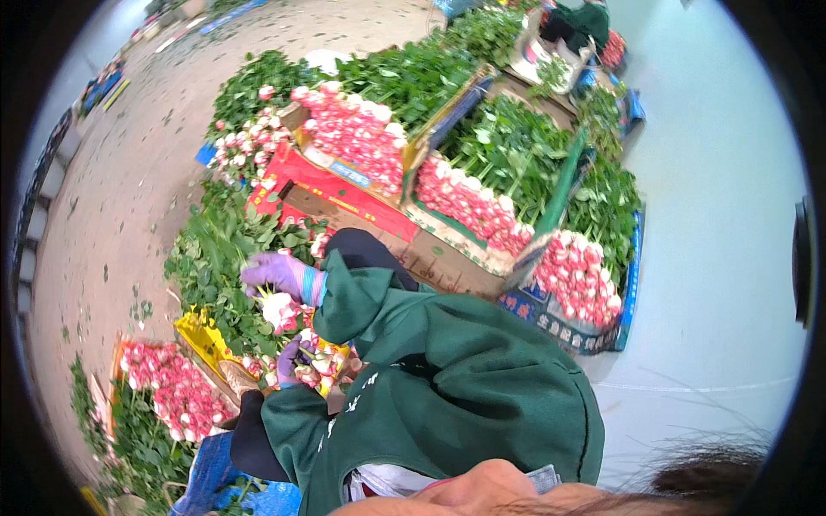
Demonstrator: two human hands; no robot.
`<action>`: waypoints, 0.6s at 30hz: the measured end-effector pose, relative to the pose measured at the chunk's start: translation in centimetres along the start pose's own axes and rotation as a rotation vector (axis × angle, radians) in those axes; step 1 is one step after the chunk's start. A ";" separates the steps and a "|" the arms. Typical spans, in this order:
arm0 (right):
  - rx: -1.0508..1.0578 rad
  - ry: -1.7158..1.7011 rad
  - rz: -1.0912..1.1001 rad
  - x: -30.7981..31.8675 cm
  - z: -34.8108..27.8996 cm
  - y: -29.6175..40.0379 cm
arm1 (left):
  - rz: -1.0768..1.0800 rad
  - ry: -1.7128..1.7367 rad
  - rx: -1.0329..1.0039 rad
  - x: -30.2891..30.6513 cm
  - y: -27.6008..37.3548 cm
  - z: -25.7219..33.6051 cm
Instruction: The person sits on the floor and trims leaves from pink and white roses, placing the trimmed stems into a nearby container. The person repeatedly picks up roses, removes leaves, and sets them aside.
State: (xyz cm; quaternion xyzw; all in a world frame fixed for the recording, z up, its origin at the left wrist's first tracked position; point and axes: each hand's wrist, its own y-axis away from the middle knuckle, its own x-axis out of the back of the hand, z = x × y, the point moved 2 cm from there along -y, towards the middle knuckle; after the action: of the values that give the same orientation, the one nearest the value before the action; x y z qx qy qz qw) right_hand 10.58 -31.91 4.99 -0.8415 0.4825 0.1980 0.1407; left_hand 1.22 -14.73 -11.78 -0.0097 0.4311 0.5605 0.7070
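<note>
My right hand [277, 274], in a lilac glove with a striped cuff, curls around the stem of a large pink-and-white rose [281, 313]. The bloom hangs just below its fingers. My left hand [295, 359], in a darker purple glove, is closed around several pink-and-white roses [321, 366], their heads towards my body. Both hands are over a pile of leafy rose stems [219, 258] between my knees. A yellow box flap [205, 332] shows beside the pile. The stem ends among the leaves are hidden.
Cardboard boxes packed with roses stand to my right, behind a red carton [348, 203] and a brown panel [445, 261]. Another rose box [177, 387] and a blue sheet [264, 496] lie to my left. Loose leaves litter the floor [122, 213]. Another person [581, 26] sits farther off.
</note>
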 end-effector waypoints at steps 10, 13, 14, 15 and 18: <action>0.397 1.001 1.300 18.5 -23.5 35.3 | 0.004 0.023 -0.006 0.4 0.7 -1.1; 0.339 1.018 1.631 26.1 -25.6 48.7 | -0.098 -0.054 -0.006 0.8 0.8 -1.9; 0.143 1.141 1.776 28.9 -25.7 52.7 | -0.103 -0.052 0.000 0.9 0.8 -2.2; 0.040 1.298 1.846 31.4 -24.8 55.9 | -0.091 -0.072 -0.010 1.1 0.9 -2.3; -0.950 1.322 1.748 38.3 -21.5 63.0 | 0.111 0.124 0.067 1.2 1.5 -2.3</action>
State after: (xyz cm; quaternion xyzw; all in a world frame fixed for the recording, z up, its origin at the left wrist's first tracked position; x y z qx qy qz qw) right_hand -22.36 -101.28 3.12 -0.1352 0.7493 -0.0861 -0.6425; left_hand -1.37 -14.37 -13.31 0.0031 0.4923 0.5824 0.6469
